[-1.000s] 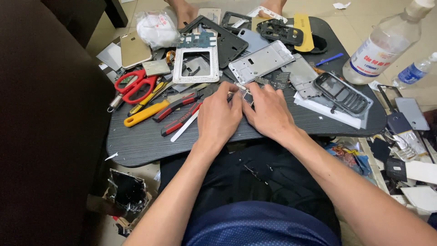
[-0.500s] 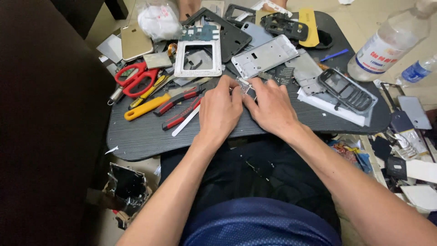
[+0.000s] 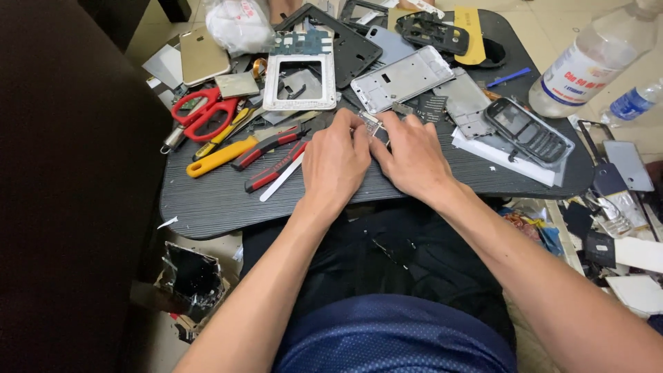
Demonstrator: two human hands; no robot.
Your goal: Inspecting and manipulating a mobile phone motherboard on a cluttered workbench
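Note:
My left hand (image 3: 336, 164) and my right hand (image 3: 412, 155) rest side by side on a dark oval table (image 3: 214, 204), fingertips meeting over a small metal part (image 3: 371, 124). Both hands pinch that part between thumbs and fingers; most of it is hidden under my fingers. Just beyond my fingertips lies a silver phone frame (image 3: 402, 78). A white phone frame (image 3: 300, 81) sits a little further left.
Red scissors (image 3: 200, 112), a yellow-handled tool (image 3: 219, 156) and red-and-black screwdrivers (image 3: 271, 144) lie left of my hands. A black keypad phone (image 3: 528, 129) on white sheets is at right. A plastic bottle (image 3: 587, 63) stands far right. Broken parts litter the floor.
The view has shifted slightly, so the table sits lower in frame. My hands stay together on the small part, with only slight finger movement.

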